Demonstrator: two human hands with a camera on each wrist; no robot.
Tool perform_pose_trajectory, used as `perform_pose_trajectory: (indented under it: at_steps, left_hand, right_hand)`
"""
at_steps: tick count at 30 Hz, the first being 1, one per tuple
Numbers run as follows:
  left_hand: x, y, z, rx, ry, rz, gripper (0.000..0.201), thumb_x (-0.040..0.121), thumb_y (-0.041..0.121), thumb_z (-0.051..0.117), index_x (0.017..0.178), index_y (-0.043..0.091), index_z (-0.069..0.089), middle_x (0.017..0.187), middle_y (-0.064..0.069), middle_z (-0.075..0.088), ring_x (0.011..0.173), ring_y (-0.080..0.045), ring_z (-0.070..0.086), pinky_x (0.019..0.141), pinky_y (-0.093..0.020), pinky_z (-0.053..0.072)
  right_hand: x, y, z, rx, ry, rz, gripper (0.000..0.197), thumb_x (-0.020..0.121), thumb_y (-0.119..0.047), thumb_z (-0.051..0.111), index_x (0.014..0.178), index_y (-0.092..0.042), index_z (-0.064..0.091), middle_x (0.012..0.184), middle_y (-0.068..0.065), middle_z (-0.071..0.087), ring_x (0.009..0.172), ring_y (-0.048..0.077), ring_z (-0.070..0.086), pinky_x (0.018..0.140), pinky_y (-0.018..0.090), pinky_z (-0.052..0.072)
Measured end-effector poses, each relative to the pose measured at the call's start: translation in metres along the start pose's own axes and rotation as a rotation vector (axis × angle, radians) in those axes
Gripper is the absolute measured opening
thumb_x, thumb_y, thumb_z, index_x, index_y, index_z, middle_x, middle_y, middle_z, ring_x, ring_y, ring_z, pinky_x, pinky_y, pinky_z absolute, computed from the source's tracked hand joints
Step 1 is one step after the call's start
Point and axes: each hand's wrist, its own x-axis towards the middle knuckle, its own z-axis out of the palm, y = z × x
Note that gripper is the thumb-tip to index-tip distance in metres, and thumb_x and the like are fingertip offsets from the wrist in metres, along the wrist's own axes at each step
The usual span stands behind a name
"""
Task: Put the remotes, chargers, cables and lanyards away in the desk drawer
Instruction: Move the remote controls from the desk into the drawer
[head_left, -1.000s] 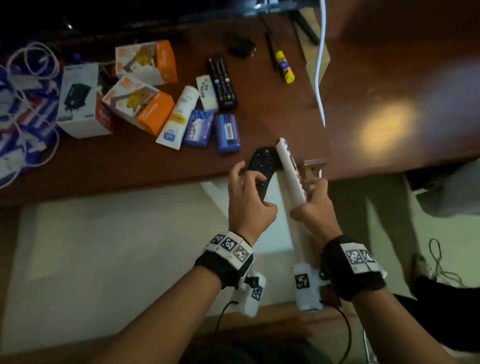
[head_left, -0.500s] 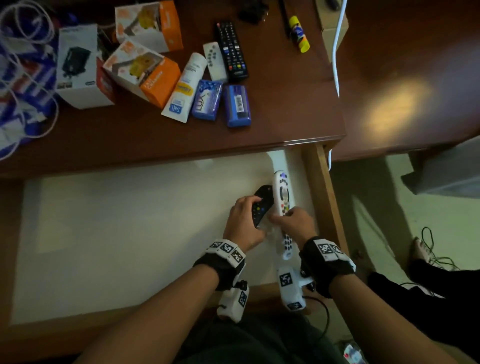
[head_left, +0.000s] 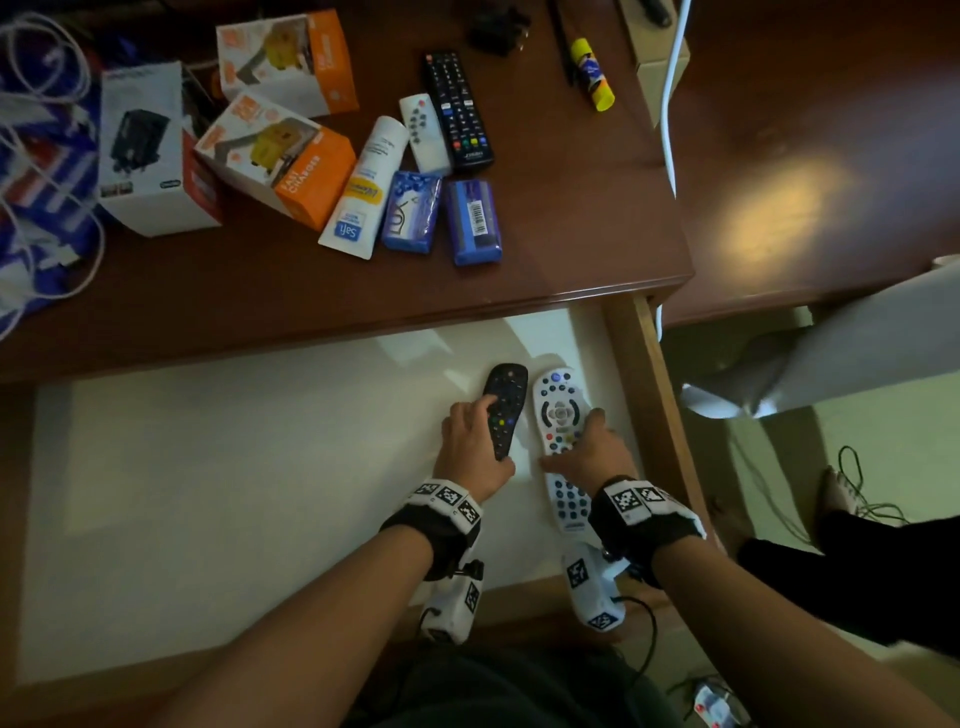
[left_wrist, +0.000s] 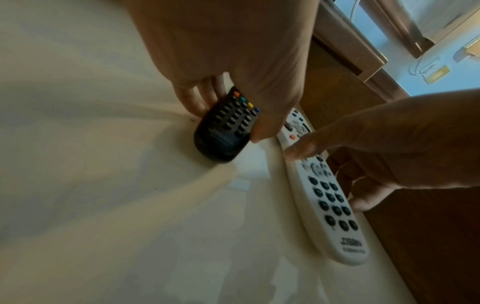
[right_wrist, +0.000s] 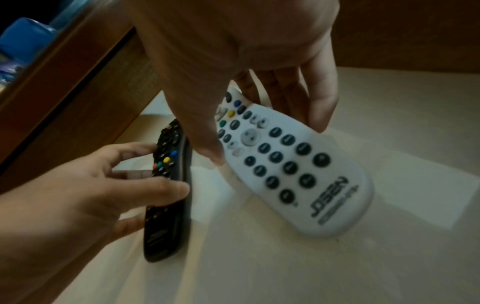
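The desk drawer (head_left: 260, 467) is pulled out, its pale floor showing. At its right end two remotes lie side by side. My left hand (head_left: 485, 434) grips the black remote (head_left: 506, 397), fingers on its left edge and thumb on its right (left_wrist: 228, 127). My right hand (head_left: 571, 441) holds the white remote (head_left: 557, 410) by its sides, close to the drawer's right wall (right_wrist: 285, 164). On the desk above lie a long black remote (head_left: 457, 109), a small white remote (head_left: 423, 132), a black charger (head_left: 498, 28), and white cables (head_left: 47, 130) over blue lanyards (head_left: 31, 208).
Two orange charger boxes (head_left: 280, 156), a white box (head_left: 150, 150), a lotion tube (head_left: 363, 187), two blue soap bars (head_left: 472, 223) and a glue stick (head_left: 592, 78) also sit on the desk. A white cable (head_left: 670, 130) hangs past the desk's right edge. Someone's foot (head_left: 841, 499) is on the floor to the right.
Both hands came down from the desk edge into the drawer with the black and white remotes. The remotes now lie flat and side by side near the drawer's right wall.
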Motion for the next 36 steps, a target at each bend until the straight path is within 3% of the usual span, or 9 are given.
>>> perform_pose_trajectory:
  at_steps: [3,7,12,18,24,30,33,36]
  left_hand:
    - [0.005,0.002,-0.005,-0.016,-0.003,-0.024,0.078,0.078,0.023,0.073,0.142,0.023,0.028,0.132,-0.011,0.039,0.116,-0.031,0.048,0.095,-0.039,0.044]
    - [0.009,0.007,-0.007,-0.043,-0.081,-0.034,0.084,0.082,0.027,0.071,0.147,0.024,0.018,0.135,-0.014,0.048,0.115,-0.034,0.055,0.092,-0.040,0.044]
    - [0.009,0.011,-0.002,-0.007,-0.176,-0.029,0.101,0.081,0.030,0.073,0.148,0.037,-0.002,0.128,-0.011,0.058,0.110,-0.031,0.060,0.094,-0.041,0.048]
    - [0.006,0.019,0.013,0.114,-0.277,-0.027,0.108,0.080,0.025,0.071,0.147,0.038,-0.013,0.123,-0.017,0.059,0.105,-0.034,0.061,0.091,-0.041,0.050]
    - [-0.003,0.032,0.028,0.145,-0.323,-0.035,0.113,0.078,0.018,0.074,0.149,0.034,-0.012,0.121,-0.019,0.059,0.105,-0.034,0.061,0.090,-0.041,0.050]
    - [-0.005,0.039,0.039,0.122,-0.367,-0.028,0.119,0.071,0.016,0.080,0.143,0.046,-0.010,0.121,-0.019,0.060,0.105,-0.036,0.061,0.091,-0.044,0.051]
    - [-0.006,0.043,0.038,0.095,-0.417,0.022,0.113,0.071,0.017,0.079,0.144,0.047,-0.002,0.116,-0.018,0.062,0.101,-0.036,0.063,0.088,-0.043,0.053]
    - [-0.005,0.042,0.035,0.087,-0.435,0.022,0.116,0.073,0.016,0.077,0.145,0.047,-0.007,0.117,-0.019,0.062,0.101,-0.036,0.063,0.088,-0.042,0.053]
  right_hand:
    - [-0.004,-0.010,0.003,-0.075,0.091,-0.063,0.083,0.071,-0.033,0.079,0.133,-0.014,0.027,0.130,0.015,0.043,0.115,0.035,0.051,0.091,0.043,0.047]
    - [-0.004,-0.030,0.003,-0.191,0.202,-0.279,0.086,0.076,-0.031,0.071,0.142,-0.023,0.017,0.142,0.011,0.027,0.127,0.036,0.035,0.096,0.050,0.044]
    - [-0.002,-0.018,0.003,-0.321,0.095,-0.407,0.090,0.077,-0.036,0.071,0.147,-0.029,0.015,0.157,0.003,0.002,0.141,0.034,0.014,0.106,0.056,0.033]
    - [-0.012,0.013,-0.001,-0.389,0.069,-0.439,0.083,0.077,-0.024,0.070,0.146,-0.022,0.024,0.159,0.004,0.004,0.142,0.033,0.013,0.110,0.050,0.030]
    - [-0.015,0.026,-0.009,-0.475,0.097,-0.475,0.070,0.080,-0.018,0.066,0.142,-0.019,0.033,0.157,0.005,0.012,0.140,0.032,0.021,0.107,0.045,0.038]
    - [-0.013,0.025,-0.017,-0.571,0.139,-0.394,0.064,0.083,-0.021,0.059,0.141,-0.014,0.032,0.153,0.011,0.019,0.133,0.036,0.033,0.104,0.045,0.038]
    - [-0.010,0.023,-0.020,-0.586,0.178,-0.365,0.060,0.086,-0.023,0.054,0.140,-0.013,0.032,0.149,0.012,0.028,0.130,0.036,0.037,0.103,0.046,0.038]
    - [-0.009,0.022,-0.019,-0.609,0.175,-0.352,0.058,0.087,-0.028,0.053,0.140,-0.014,0.034,0.148,0.012,0.031,0.131,0.036,0.038,0.105,0.047,0.035]
